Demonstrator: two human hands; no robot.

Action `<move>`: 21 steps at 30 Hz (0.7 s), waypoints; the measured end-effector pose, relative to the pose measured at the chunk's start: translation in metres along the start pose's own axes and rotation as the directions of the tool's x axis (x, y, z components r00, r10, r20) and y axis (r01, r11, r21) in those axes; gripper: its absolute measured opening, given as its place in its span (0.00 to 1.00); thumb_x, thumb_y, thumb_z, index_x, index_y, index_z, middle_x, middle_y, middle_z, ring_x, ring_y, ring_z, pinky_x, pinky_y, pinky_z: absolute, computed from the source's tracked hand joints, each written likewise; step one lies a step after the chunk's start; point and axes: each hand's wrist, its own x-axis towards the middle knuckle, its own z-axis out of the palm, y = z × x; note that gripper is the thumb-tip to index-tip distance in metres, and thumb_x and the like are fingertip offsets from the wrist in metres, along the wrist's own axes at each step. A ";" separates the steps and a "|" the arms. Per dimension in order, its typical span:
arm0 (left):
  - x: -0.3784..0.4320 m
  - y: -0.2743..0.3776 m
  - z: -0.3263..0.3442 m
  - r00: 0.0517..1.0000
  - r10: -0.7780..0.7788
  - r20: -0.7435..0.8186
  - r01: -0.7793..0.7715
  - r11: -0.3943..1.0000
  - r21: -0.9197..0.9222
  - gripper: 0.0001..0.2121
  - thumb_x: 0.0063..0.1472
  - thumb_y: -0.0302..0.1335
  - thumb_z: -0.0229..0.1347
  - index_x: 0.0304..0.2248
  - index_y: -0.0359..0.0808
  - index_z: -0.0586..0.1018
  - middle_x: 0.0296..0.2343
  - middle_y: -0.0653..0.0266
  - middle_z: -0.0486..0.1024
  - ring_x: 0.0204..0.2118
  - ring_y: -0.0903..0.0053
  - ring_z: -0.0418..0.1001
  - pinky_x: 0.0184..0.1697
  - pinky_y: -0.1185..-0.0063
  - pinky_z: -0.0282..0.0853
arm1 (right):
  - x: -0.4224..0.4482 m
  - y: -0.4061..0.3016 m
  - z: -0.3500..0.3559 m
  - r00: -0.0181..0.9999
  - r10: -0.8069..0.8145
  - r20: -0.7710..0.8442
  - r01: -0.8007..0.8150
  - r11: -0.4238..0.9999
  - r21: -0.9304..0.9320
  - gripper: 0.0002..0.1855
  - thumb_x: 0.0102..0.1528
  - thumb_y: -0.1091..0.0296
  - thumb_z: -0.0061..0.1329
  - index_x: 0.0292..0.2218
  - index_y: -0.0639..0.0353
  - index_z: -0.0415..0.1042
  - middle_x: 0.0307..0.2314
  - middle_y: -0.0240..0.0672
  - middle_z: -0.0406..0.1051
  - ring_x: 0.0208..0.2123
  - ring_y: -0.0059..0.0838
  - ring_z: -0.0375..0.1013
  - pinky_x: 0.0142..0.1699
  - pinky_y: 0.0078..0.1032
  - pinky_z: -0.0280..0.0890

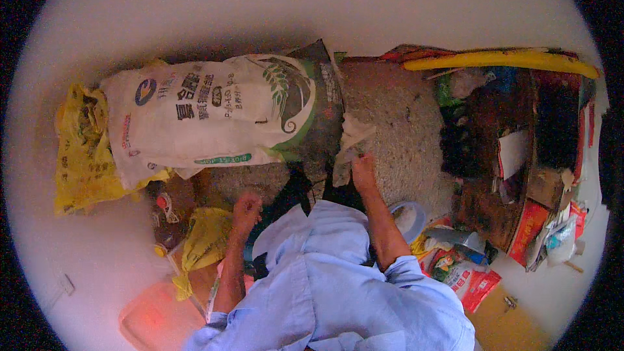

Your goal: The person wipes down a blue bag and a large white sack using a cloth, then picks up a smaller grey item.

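A large white woven fertilizer sack [209, 122] with a green and dark end lies on its side before me. It bears large printed writing and a plant design. At the sack's right end, a crumpled pale plastic or cloth piece [355, 134] hangs down. My right hand [363, 168] is closed around its lower part, though blur hides the fingertips. Below the sack's lower edge, my left hand [248, 207] is apart from it, fingers curled in and nothing visible in them.
Yellow bags [80, 156] lie at the sack's left end, and another yellow bag [207, 239] is beside my left arm. A pale blue basin [408, 219] and red packets [470, 280] are right of me. Wooden shelving [480, 209] holds clutter under a yellow tube [502, 60].
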 end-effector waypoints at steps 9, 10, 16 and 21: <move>-0.019 -0.083 -0.006 0.991 -0.050 -0.122 0.041 0.996 -0.076 0.06 0.59 0.30 0.55 0.30 0.37 0.72 0.21 0.67 0.72 0.16 0.82 0.68 0.17 0.81 0.64 | 0.053 -0.109 0.070 0.706 -0.674 -0.217 0.615 0.736 -0.284 0.24 0.51 0.73 0.48 0.50 0.65 0.63 0.47 0.48 0.62 0.49 0.47 0.63 0.50 0.37 0.62; -0.032 -0.063 -0.005 0.982 -0.168 -0.083 0.150 0.970 -0.193 0.06 0.59 0.29 0.55 0.30 0.36 0.72 0.22 0.67 0.72 0.17 0.82 0.68 0.18 0.81 0.65 | 0.060 -0.115 0.067 0.716 -0.673 -0.189 0.640 0.739 -0.210 0.25 0.51 0.72 0.48 0.51 0.66 0.62 0.49 0.50 0.60 0.51 0.48 0.61 0.52 0.38 0.61; -0.058 -0.066 -0.002 0.988 -0.110 -0.110 0.113 0.993 0.018 0.06 0.59 0.29 0.56 0.32 0.36 0.72 0.22 0.68 0.72 0.18 0.81 0.69 0.20 0.80 0.66 | 0.154 -0.136 0.058 0.676 -0.736 -0.036 0.659 0.626 -0.418 0.29 0.55 0.64 0.45 0.55 0.66 0.58 0.56 0.55 0.53 0.58 0.53 0.53 0.60 0.41 0.52; -0.063 -0.096 0.001 0.990 -0.118 -0.071 0.104 0.979 -0.174 0.06 0.59 0.28 0.55 0.34 0.37 0.71 0.23 0.68 0.72 0.21 0.80 0.70 0.21 0.81 0.67 | 0.250 -0.179 0.065 0.925 -0.366 0.101 0.378 0.858 -0.347 0.31 0.59 0.48 0.38 0.56 0.60 0.59 0.55 0.57 0.56 0.58 0.53 0.55 0.61 0.40 0.51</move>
